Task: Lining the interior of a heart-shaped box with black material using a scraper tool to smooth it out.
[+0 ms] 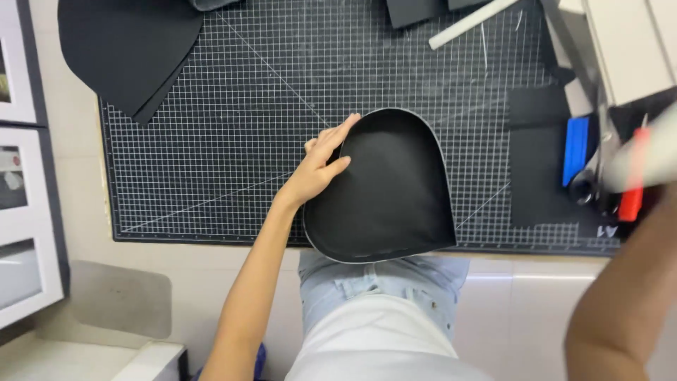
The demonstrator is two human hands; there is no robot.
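Head view showed the left hand (321, 166) flat and open, fingers spread on the nine o'clock edge of a black rounded piece (388, 190) lying on the gridded cutting mat (247, 120), gripping nothing. At three o'clock the right hand (652, 159) was blurred, its grip impossible to tell, beside red-handled tool (632, 187) and blue tool (576, 149).

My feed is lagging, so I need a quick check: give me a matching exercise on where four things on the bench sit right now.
Things:
1. left hand
2. black piece
3. blue tool
4. white stick

Places:
A. right side of the mat, beside the scissors
B. top edge of the mat
C. flat on the black piece's left edge
D. middle of the mat, overhanging its near edge

Pairs: 1-C, 2-D, 3-A, 4-B
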